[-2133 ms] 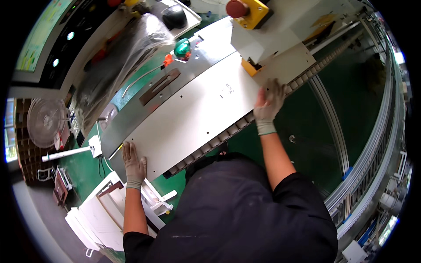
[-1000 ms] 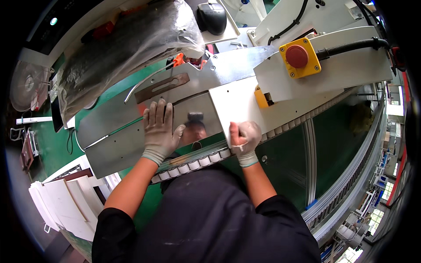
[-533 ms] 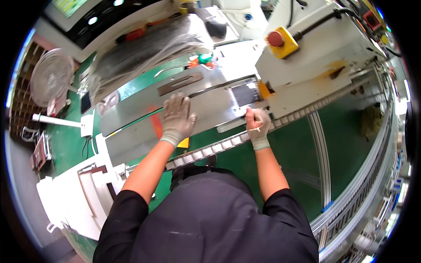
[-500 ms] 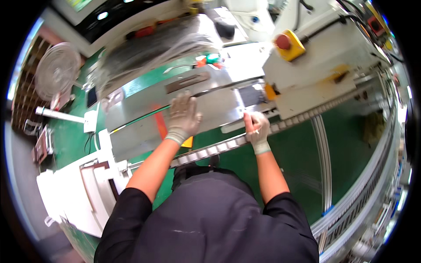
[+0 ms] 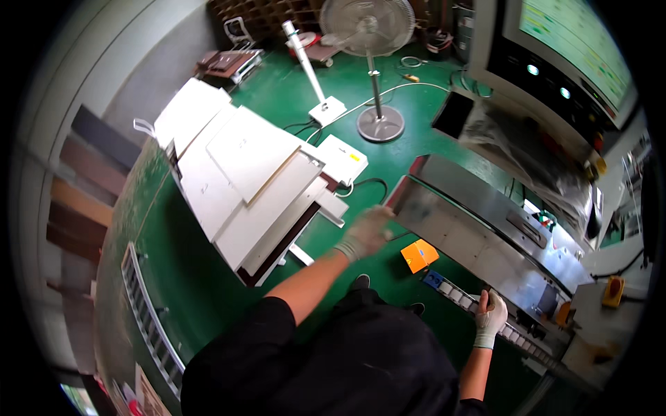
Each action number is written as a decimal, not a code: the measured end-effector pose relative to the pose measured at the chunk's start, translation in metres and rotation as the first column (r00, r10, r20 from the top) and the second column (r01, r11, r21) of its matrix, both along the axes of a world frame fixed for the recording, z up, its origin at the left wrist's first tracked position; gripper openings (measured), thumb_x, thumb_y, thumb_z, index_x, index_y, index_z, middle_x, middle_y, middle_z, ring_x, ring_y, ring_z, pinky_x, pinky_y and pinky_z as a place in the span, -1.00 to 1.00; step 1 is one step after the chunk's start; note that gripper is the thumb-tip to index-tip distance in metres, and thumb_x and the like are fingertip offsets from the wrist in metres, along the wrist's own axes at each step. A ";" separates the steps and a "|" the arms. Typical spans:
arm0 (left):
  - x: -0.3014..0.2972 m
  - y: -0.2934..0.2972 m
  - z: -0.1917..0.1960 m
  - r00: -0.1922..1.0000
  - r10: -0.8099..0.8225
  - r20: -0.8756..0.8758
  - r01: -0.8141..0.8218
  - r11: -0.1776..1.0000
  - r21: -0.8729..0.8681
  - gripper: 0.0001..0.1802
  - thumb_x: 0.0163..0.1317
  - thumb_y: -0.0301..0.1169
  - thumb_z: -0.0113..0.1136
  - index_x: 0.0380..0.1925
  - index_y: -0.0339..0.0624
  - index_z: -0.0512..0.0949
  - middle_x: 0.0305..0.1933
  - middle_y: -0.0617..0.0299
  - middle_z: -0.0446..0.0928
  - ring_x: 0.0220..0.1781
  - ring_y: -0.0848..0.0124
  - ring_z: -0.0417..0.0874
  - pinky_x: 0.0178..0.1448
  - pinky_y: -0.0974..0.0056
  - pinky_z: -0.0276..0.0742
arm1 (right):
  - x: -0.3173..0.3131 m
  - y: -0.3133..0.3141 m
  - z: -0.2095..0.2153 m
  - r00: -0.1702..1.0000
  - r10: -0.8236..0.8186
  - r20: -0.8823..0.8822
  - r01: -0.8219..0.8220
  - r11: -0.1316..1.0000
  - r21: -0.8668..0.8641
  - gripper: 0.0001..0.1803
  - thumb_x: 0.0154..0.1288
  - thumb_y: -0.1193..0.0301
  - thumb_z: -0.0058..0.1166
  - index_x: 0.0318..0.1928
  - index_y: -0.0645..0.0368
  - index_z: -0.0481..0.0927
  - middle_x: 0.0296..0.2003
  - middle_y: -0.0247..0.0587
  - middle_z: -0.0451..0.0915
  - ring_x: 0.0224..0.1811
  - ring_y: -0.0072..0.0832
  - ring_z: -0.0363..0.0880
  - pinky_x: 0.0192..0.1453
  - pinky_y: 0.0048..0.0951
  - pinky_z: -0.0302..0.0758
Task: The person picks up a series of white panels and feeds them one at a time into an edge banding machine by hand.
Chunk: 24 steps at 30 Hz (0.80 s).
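Note:
Both my hands wear pale work gloves. My left hand [image 5: 368, 232] is beside the left end of a long metal machine table [image 5: 461, 239], its fingers smeared by motion. Farther right, my right hand [image 5: 490, 313] is closed at the table's front edge, just by a rail of white rollers [image 5: 461, 299]. Its thumb points up with a bare tip; whatever the curled fingers grip is hidden. Left of my left hand lies a stack of white panels [image 5: 253, 156], with brown edges showing on some lower pieces.
An orange box [image 5: 419, 256] sits on the green floor below the table. Beyond are a standing fan [image 5: 381, 125], a white post [image 5: 305, 66] on a base and loose cables. A machine screen [image 5: 576, 45] stands at the far right, and a metal roller frame [image 5: 149, 315] at the left.
The view has swung left, bringing the white panel stack into the middle left. My left hand has come off the metal tabletop to its left end. My right hand stays by the roller rail.

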State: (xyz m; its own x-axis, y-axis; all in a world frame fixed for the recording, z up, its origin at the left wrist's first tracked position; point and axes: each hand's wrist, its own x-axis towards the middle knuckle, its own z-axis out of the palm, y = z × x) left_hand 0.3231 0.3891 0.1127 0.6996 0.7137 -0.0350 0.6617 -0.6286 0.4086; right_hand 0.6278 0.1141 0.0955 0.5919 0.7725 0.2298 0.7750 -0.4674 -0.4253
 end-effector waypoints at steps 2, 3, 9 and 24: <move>-0.079 0.021 -0.022 0.920 0.342 0.193 -0.336 0.940 -0.062 -0.47 0.32 -0.17 0.06 0.21 -0.24 0.41 0.31 -0.04 0.39 0.40 0.09 0.33 0.51 0.10 0.16 | -0.003 0.005 0.003 0.999 -0.018 -0.045 0.014 0.996 -0.085 -0.58 0.33 0.13 0.04 -0.54 0.19 0.49 -0.56 0.00 0.48 -0.41 0.02 0.50 -0.32 -0.09 0.40; -0.116 0.033 -0.034 0.857 0.435 0.275 -0.454 0.891 0.005 -0.49 0.33 -0.18 0.05 0.19 -0.25 0.41 0.27 -0.05 0.42 0.36 0.07 0.37 0.48 0.09 0.20 | -0.005 0.007 0.003 0.998 -0.051 -0.042 0.045 0.990 -0.133 -0.57 0.34 0.11 0.03 -0.54 0.19 0.50 -0.55 0.00 0.49 -0.41 0.02 0.50 -0.32 -0.08 0.40; -0.285 0.105 -0.046 0.677 0.696 0.238 -0.734 0.660 0.158 -0.48 0.34 -0.18 0.03 0.21 -0.23 0.40 0.26 -0.09 0.43 0.33 -0.01 0.38 0.46 0.05 0.22 | -0.030 0.041 -0.021 0.998 -0.057 0.009 0.057 0.994 -0.097 -0.55 0.36 0.09 0.00 -0.55 0.17 0.47 -0.54 0.01 0.48 -0.43 0.02 0.49 -0.35 -0.08 0.39; -0.329 0.179 -0.041 0.521 0.731 -0.442 -0.701 0.661 0.268 -0.10 0.28 0.35 -0.22 0.51 0.17 0.01 0.59 -0.06 -0.11 0.59 -0.15 -0.15 0.58 -0.15 -0.36 | -0.118 0.127 -0.011 0.997 0.031 0.071 -0.003 0.931 -0.366 -0.66 0.31 0.13 0.01 -0.34 0.09 0.70 -0.37 -0.03 0.66 -0.26 -0.01 0.62 -0.17 -0.06 0.52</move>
